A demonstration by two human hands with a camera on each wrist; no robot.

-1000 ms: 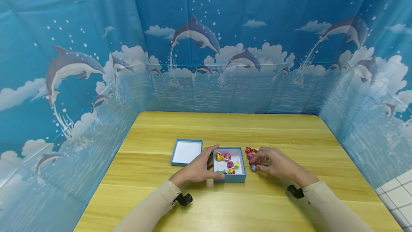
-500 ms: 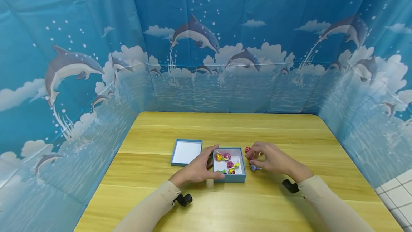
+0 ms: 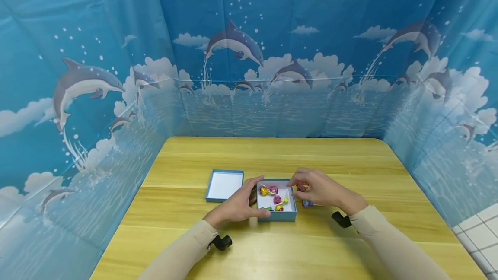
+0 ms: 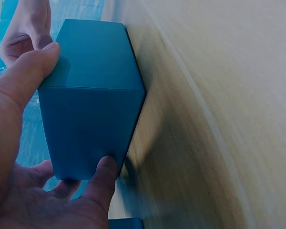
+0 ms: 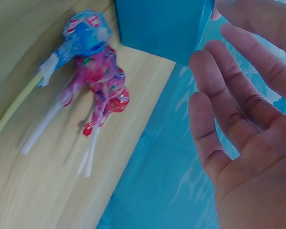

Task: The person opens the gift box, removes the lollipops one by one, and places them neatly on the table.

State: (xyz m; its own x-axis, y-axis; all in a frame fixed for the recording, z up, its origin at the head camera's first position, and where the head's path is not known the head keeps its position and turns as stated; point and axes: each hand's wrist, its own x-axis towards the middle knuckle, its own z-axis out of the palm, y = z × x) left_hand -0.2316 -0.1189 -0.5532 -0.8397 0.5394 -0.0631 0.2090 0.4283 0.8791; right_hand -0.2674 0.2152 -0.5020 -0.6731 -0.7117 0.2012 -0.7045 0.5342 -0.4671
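Note:
My left hand point(image 3: 238, 204) grips a blue box point(image 3: 281, 216) with a white inside, the thumb on the front wall and fingers around the left side. Several wrapped lollipops point(image 3: 277, 200) lie in the box. At its right rim, the fingertips of my right hand point(image 3: 322, 188) are close together. In the right wrist view, the right hand's thumb and index tips lie at the frame edge, so whether they pinch anything is hidden. Several more lollipops point(image 5: 97, 71), with blue, pink and red wrappers, lie on the table just right of the box, partly under that hand.
The shallow blue lid point(image 3: 225, 185), white inside, lies left of the box behind the left hand. All of this is on a wooden table point(image 3: 280, 152). A blue curtain point(image 3: 249, 111) printed with dolphins hangs along the far and side edges.
My right hand has moved left from the loose lollipops to the right rim of the box. The left hand and the box hold their places.

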